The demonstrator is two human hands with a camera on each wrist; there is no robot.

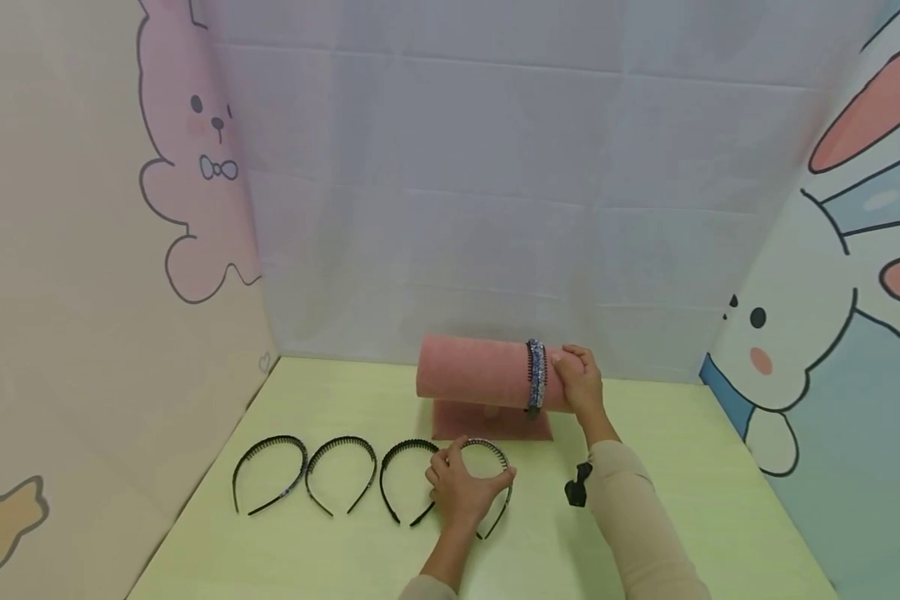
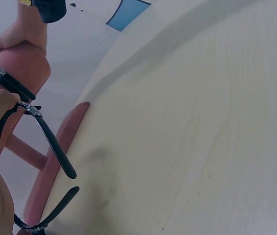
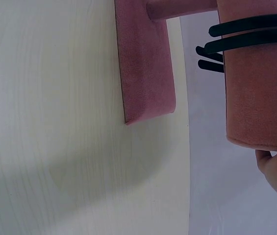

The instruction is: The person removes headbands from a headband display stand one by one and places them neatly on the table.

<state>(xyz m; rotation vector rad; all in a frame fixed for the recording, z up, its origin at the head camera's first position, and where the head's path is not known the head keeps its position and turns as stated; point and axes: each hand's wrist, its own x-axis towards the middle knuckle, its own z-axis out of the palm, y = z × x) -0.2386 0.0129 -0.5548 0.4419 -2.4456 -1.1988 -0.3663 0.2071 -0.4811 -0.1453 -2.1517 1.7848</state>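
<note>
My left hand (image 1: 461,487) holds a dark toothed headband (image 1: 504,504), thumb on one side and fingers on the other. In the left wrist view this headband shows glittery stones and hangs above the table, its two tips pointing at the camera. A pink padded headband stand (image 1: 468,371) lies horizontally on a short post over its flat base. Two black headbands with blue and silver stones (image 1: 537,375) sit side by side around its right part. My right hand (image 1: 581,383) grips the right end of the roll; in the right wrist view it is partly cut off.
Three dark toothed headbands stretch in a row to the left on the pale table (image 1: 682,500): the leftmost (image 1: 276,502), a middle one (image 1: 374,467) and one (image 1: 383,487) beside my left hand. White cloth walls with cartoon animals enclose the table's back and sides.
</note>
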